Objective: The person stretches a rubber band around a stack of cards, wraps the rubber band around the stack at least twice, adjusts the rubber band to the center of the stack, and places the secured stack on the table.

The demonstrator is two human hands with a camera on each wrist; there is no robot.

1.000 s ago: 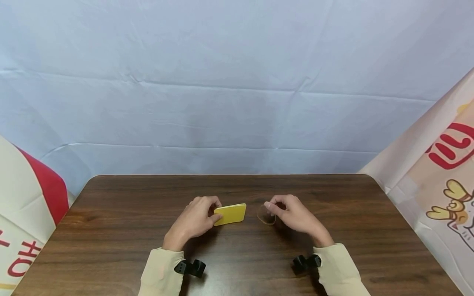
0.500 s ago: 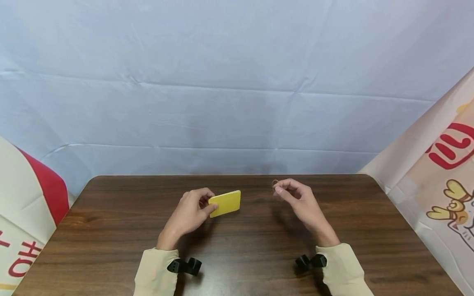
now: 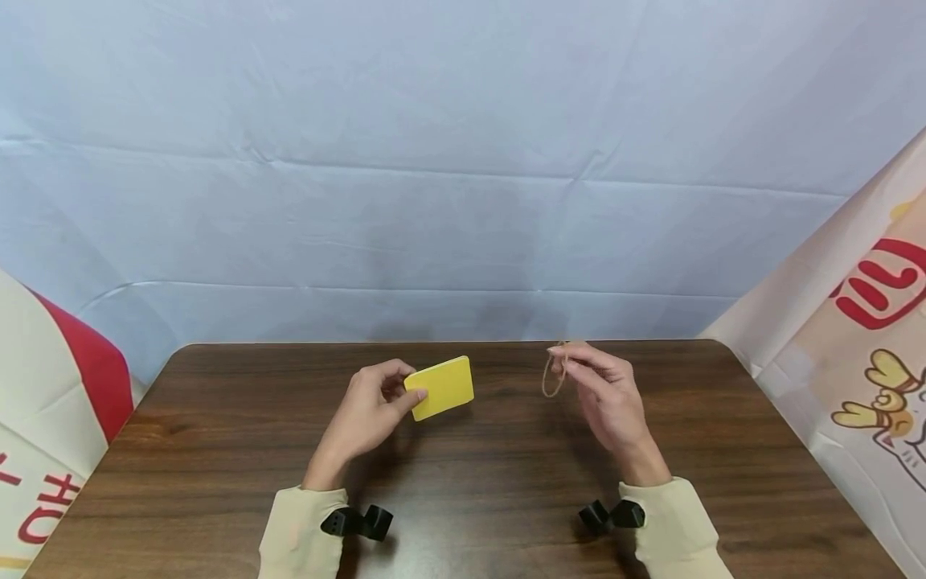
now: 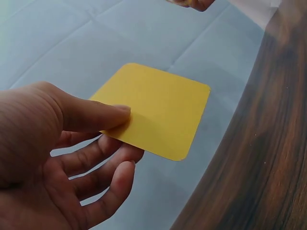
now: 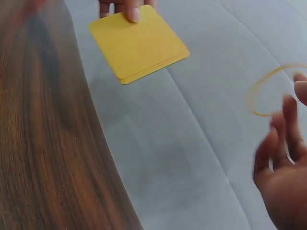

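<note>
Between thumb and fingers, my left hand (image 3: 372,406) grips a small stack of yellow cards (image 3: 444,388) with rounded corners. In the right wrist view a second edge shows along the end of the cards (image 5: 139,45), and the thumb lies across their face. To the right, apart from the cards, my right hand (image 3: 608,394) pinches a thin tan rubber band (image 3: 545,384) at its fingertips. The rubber band (image 5: 250,98) hangs as a loose loop, blurred in the right wrist view. Both hands are raised over the far half of the table.
A dark wood-grain table (image 3: 463,498) lies under both hands. Behind its far edge hangs a pale blue-grey cloth (image 3: 463,241). Printed cloths stand at the left (image 3: 58,402) and right (image 3: 854,346) sides. Each wrist wears a black camera (image 3: 611,516).
Both hands have risen toward the table's far edge, the right also moving rightward, away from the cards. The cards' yellow face has tilted up, and the rubber band now hangs below the right fingertips.
</note>
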